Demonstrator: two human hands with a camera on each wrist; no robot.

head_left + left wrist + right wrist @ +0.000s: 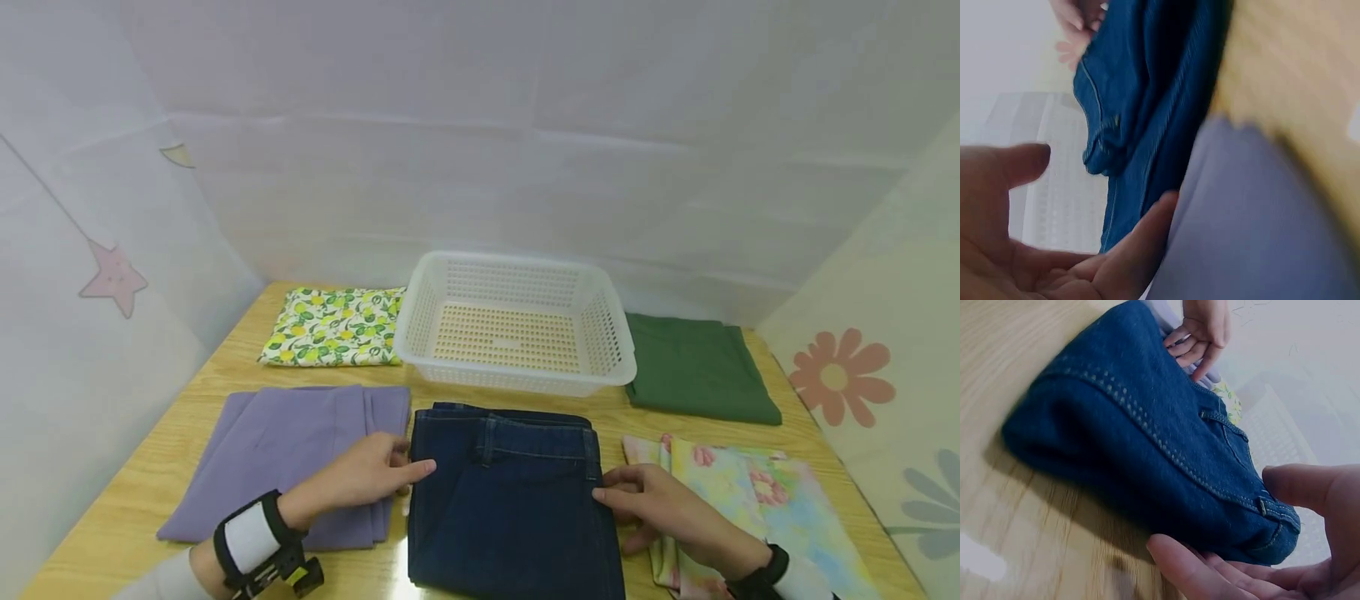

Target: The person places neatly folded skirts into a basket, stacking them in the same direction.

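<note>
Folded dark blue jeans [513, 500] lie on the wooden table [150, 475] in front of me, also seen as jeans [1147, 94] and jeans [1147, 444] in the wrist views. My left hand [367, 475] rests on the folded purple cloth [292, 450], fingers straight, fingertips touching the jeans' left edge. My right hand [660, 504] lies over the pastel floral cloth [750, 500], fingers relaxed, fingertips at the jeans' right edge. In the wrist views the left hand [1047, 250] and right hand [1260, 550] show spread thumb and fingers holding nothing.
An empty white perforated basket [517, 321] stands behind the jeans. A lemon-print cloth [333, 327] lies at the back left, a folded green cloth [697, 367] at the back right. White sheet walls enclose the table.
</note>
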